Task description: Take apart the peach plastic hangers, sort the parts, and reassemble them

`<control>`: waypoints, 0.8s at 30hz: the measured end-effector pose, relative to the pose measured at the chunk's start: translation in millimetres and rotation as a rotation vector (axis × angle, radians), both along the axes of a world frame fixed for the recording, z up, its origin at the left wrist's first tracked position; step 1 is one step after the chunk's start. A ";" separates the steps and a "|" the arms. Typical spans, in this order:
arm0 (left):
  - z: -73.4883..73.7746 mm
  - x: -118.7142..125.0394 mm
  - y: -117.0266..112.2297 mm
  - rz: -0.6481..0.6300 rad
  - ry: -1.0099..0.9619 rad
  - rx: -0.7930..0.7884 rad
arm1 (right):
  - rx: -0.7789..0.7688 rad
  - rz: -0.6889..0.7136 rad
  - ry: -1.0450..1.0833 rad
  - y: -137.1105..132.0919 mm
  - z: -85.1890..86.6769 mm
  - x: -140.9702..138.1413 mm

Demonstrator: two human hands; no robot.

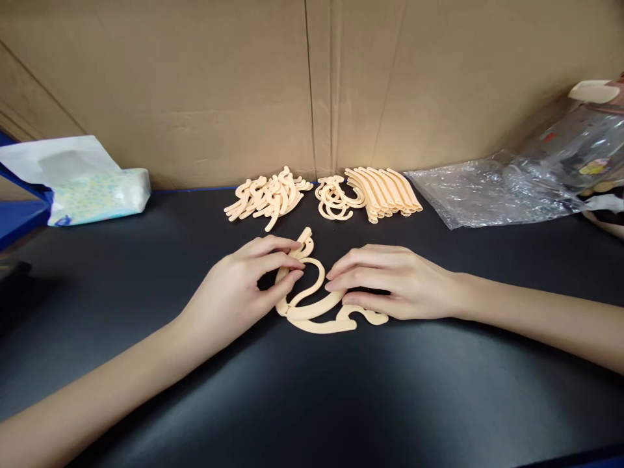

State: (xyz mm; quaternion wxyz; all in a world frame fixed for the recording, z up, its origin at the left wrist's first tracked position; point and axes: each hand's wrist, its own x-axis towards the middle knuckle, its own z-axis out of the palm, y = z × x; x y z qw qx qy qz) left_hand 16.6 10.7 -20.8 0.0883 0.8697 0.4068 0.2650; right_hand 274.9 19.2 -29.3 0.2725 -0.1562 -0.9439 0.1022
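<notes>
Several flat, curved beige plastic pieces [316,308] lie together on the dark tabletop between my hands, including a hook-shaped one [319,273] and a wavy one [351,318] at the lower right. My left hand [248,276] has its fingers and thumb bent together around the upper left pieces, whose ends [306,237] stick out past the fingertips. My right hand [390,281] closes its fingertips over the right end of the long curved piece. Its grip underneath is partly hidden. The pieces overlap at the lower left, and I cannot tell whether they are joined.
Behind my hands lie a loose heap of wavy beige pieces [270,197], a small pile of hooks [336,198] and a neat row of curved arms [383,194]. A tissue pack [100,195] sits left. Clear plastic bag [463,192] and bottle [580,143] stand right, before a cardboard wall [219,84].
</notes>
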 end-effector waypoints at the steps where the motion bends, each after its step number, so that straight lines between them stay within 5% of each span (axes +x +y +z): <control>1: 1.0 -1.0 1.3 0.033 -0.023 -0.021 | -0.005 0.008 0.006 -0.5 0.4 0.1; 10: 3.9 -11.4 14.5 0.304 -0.128 -0.137 | 0.140 0.068 -0.035 -2.4 -0.1 2.1; 24: 8.9 -13.8 7.4 0.345 -0.137 -0.153 | 0.138 -0.040 -0.004 1.1 2.5 2.5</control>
